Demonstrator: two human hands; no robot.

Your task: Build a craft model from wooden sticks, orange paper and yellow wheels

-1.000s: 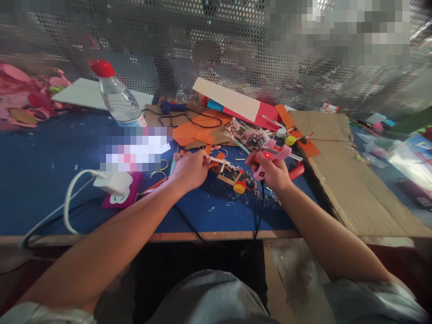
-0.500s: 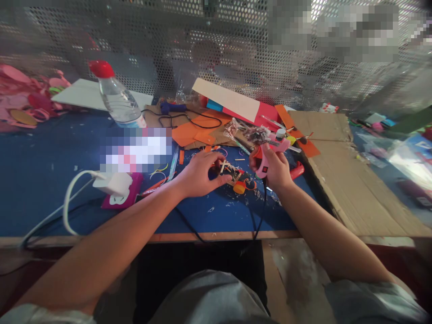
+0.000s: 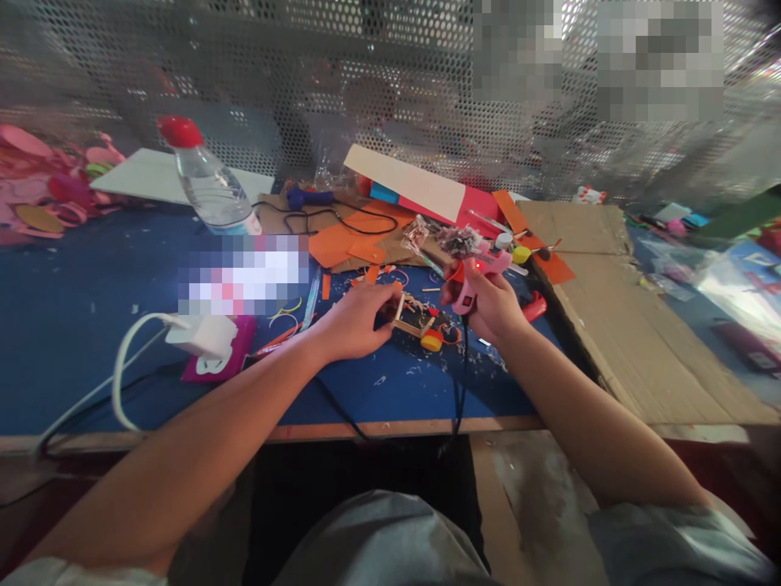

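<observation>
My right hand (image 3: 495, 308) is wrapped round a pink hot glue gun (image 3: 469, 295), with a small red light glowing on its side. Its nozzle end carries stringy glue and points up and away from me; a black cord hangs from the handle. Left of it, my left hand (image 3: 361, 319) pinches the end of a small frame of pale wooden sticks (image 3: 410, 327), low over the table. Some of its fingertips are hidden behind the frame. A yellow-orange cap (image 3: 432, 339) sits at the frame's right end, amid scraps and glue threads.
Cardboard (image 3: 647, 317) covers the right side of the blue table (image 3: 79, 325). At left stand a red-capped water bottle (image 3: 211, 183) and a white plug (image 3: 204, 335) in a purple socket block (image 3: 239, 350). Orange sheets (image 3: 347, 236) lie behind my hands, before a perforated metal screen (image 3: 305, 89).
My left thumb has drawn in toward the fingers on the stick frame, which now shows more clearly. The glue gun has shifted slightly left and its red light now shows.
</observation>
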